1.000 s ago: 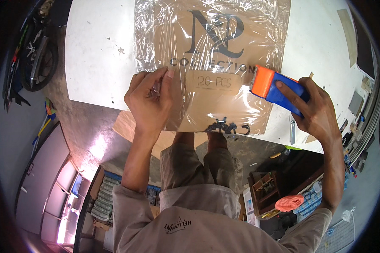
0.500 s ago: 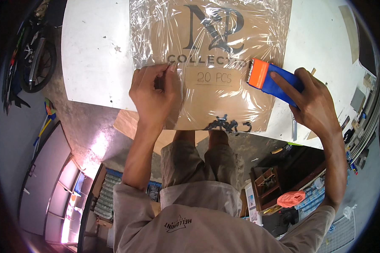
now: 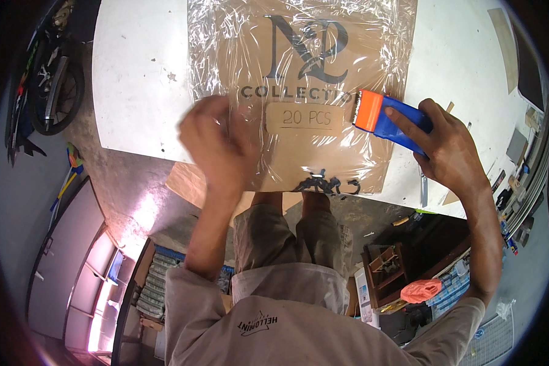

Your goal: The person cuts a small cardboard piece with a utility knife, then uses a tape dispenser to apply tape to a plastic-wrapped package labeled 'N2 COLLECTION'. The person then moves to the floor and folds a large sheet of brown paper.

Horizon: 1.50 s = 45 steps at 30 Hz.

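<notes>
A brown cardboard package (image 3: 314, 149) with dark printed lettering lies on the white table, covered in shiny clear plastic. My right hand (image 3: 448, 143) grips a blue and orange tape dispenser (image 3: 402, 127). Its toothed cutting edge rests on or just above the package's right side, the index finger stretched along the blue body. Over the package's left edge is my left hand (image 3: 219, 143), smeared by motion. Whether its fingers hold anything, I cannot make out.
Beneath the white table (image 3: 140, 79) a brown cardboard sheet (image 3: 186, 183) shows on the floor. A thin metal tool (image 3: 424, 190) lies by the table's near right edge. A bicycle wheel (image 3: 64, 94) stands at the far left, and a wooden cabinet (image 3: 387, 268) at the lower right.
My left hand's fingers, pinched at the plastic's left part before, have shifted a little left and are now blurred. The right hand keeps its grip on the tape dispenser, almost in place.
</notes>
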### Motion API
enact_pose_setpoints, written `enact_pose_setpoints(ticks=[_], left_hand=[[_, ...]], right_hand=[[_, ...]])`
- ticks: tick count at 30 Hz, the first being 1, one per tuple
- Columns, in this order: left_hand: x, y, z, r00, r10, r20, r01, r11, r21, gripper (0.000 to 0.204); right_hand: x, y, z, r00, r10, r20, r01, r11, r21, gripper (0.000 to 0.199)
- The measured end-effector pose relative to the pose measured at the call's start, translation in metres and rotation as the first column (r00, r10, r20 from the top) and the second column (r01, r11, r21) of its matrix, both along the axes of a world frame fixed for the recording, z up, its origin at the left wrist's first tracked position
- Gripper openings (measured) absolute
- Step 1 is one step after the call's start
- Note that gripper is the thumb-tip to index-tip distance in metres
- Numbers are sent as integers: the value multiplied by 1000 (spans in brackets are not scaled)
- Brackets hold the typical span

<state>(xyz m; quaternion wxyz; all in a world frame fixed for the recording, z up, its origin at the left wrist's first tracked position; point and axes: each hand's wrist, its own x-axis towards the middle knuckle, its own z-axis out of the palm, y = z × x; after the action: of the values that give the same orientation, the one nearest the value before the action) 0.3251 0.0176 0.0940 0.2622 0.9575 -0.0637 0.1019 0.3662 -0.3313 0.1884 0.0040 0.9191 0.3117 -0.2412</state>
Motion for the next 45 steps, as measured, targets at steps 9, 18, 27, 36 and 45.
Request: enact_pose_setpoints(ticks=[9, 18, 27, 36, 45], left_hand=[[-7, -59, -4, 797, -450, -402, 477, 878, -38, 96], [-18, -42, 23, 866, -247, -434, 355, 916, 187, 106], [-20, -112, -15, 830, -438, -346, 432, 896, -99, 106], [-26, -106, -19, 853, -428, -299, 396, 904, -163, 93], [-24, -130, -19, 855, -434, -283, 376, 895, -240, 93]], right_hand=[[3, 5, 0, 999, -34, -18, 35, 997, 65, 82], [5, -4, -4, 1000, 4, 9, -5, 994, 112, 82], [4, 4, 20, 999, 35, -35, -34, 999, 42, 72], [24, 138, 63, 927, 261, -270, -372, 734, -569, 46], [13, 61, -27, 612, 151, -776, -773, 324, -546, 49]])
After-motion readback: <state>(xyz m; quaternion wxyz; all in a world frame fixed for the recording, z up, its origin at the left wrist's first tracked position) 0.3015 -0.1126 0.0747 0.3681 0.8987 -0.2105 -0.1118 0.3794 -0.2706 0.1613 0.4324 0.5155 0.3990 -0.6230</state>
